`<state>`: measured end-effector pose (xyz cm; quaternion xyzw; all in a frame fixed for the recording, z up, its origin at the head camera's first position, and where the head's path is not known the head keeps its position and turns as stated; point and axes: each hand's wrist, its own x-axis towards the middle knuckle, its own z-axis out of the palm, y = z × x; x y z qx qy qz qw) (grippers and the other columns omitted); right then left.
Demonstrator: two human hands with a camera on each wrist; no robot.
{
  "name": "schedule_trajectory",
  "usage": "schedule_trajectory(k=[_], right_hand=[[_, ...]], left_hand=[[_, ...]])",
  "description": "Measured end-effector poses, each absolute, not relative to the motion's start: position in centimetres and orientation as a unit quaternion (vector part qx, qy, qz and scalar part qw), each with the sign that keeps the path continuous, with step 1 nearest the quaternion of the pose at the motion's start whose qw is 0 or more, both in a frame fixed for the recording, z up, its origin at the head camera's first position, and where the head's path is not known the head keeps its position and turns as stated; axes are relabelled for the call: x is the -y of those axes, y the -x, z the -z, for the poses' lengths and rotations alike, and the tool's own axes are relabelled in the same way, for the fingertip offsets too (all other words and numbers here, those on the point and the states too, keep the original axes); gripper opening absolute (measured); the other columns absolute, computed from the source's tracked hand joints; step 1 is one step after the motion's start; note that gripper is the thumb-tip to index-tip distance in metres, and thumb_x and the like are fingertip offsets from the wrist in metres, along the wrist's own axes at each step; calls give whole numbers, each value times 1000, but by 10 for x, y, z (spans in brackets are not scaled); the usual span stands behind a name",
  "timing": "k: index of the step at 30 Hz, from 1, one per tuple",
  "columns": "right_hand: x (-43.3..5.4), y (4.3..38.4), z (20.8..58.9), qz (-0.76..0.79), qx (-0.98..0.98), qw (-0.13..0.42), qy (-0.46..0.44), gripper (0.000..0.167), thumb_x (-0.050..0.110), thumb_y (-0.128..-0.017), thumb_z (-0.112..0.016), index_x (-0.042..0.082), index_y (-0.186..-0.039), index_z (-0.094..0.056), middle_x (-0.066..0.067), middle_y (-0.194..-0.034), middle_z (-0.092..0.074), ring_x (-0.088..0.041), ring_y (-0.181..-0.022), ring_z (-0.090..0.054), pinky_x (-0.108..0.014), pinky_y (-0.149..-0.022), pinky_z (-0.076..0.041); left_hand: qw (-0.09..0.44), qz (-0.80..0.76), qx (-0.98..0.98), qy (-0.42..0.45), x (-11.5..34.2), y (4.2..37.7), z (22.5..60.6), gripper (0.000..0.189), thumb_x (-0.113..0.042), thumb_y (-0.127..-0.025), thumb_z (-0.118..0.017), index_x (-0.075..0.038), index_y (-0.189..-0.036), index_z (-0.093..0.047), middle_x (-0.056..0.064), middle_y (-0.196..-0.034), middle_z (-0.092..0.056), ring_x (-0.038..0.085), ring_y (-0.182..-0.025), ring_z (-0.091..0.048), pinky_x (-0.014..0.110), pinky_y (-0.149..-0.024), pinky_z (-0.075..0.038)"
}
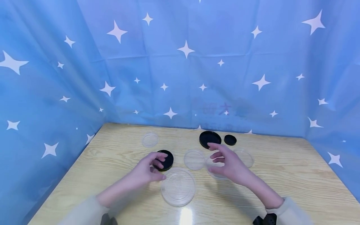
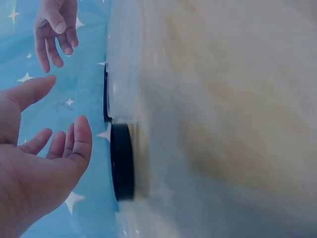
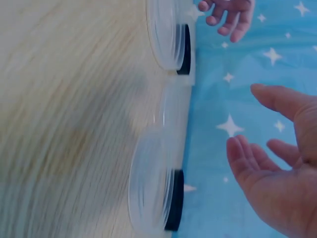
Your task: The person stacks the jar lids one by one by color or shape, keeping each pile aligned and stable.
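Observation:
Both hands hover over the table with loosely bent fingers, holding nothing. Nearest to the left hand (image 1: 147, 168) is a black round lid-like disc (image 1: 168, 161), partly hidden behind its fingers. A large clear round dish or lid (image 1: 178, 187) lies just right of the left thumb. The right hand (image 1: 230, 164) is over a clear disc (image 1: 211, 172) and covers part of it. Beyond its fingertips lies a larger black disc (image 1: 208, 137). In the left wrist view, the left hand (image 2: 47, 163) is raised off the surface; the right hand (image 3: 282, 173) appears likewise in the right wrist view.
A small black disc (image 1: 230, 140) lies at the back right. Other clear discs lie at the back left (image 1: 150, 140), in the middle (image 1: 194, 160) and behind the right wrist (image 1: 245, 157). A blue star-patterned curtain (image 1: 185, 78) borders the wooden table (image 1: 295, 187).

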<state>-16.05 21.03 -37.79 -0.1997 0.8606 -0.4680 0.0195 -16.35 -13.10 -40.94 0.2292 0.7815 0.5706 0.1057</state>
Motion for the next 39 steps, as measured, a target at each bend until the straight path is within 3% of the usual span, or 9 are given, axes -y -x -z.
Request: schedule_trajectory(k=[4,9,16,26,33,39], right_hand=[[-224,162,378,465,-865,7,190,78,2,-84,-84,1,-151,-44,-19,-137,-52,-38,-113,-62,-41,-95,-54],[-237,159,381,469,-865,-7,179,80,4,-84,-84,1,-152,-43,-19,-137,-53,-38,-113,-62,-40,-93,-55],[-257,151,388,465,-871,-20,160,82,5,-82,-86,1,-152,-42,-21,-138,-54,-41,-113,-60,-38,-92,-56],[-274,146,400,458,-878,-20,137,84,9,-81,-88,-3,-150,-43,-26,-139,-53,-39,-114,-60,-43,-94,-54],[-276,145,408,455,-882,-13,124,85,9,-78,-89,-9,-147,-43,-28,-140,-52,-37,-113,-61,-46,-94,-54],[-277,144,416,434,-895,-2,107,90,13,-75,-92,-9,-147,-43,-26,-137,-54,-31,-107,-61,-43,-90,-55]], left_hand=[[112,-571,-775,-246,106,178,403,69,1,-80,-83,3,-141,-52,25,-128,-53,33,-105,-57,28,-81,-56],[128,-571,-770,-255,79,190,394,68,0,-82,-82,-6,-143,-54,14,-133,-55,42,-109,-59,29,-78,-58],[145,-552,-769,-288,51,199,384,67,-4,-84,-83,-10,-144,-53,5,-140,-53,38,-116,-58,29,-83,-57],[162,-527,-771,-319,4,212,393,73,-7,-82,-86,-11,-146,-52,6,-136,-54,36,-118,-57,27,-83,-55],[161,-477,-800,-327,-16,219,401,78,-7,-78,-89,-8,-146,-51,16,-137,-55,34,-114,-59,26,-80,-53],[165,-444,-820,-322,-21,223,407,80,-9,-76,-91,-4,-145,-51,15,-138,-56,31,-110,-60,27,-87,-50]])
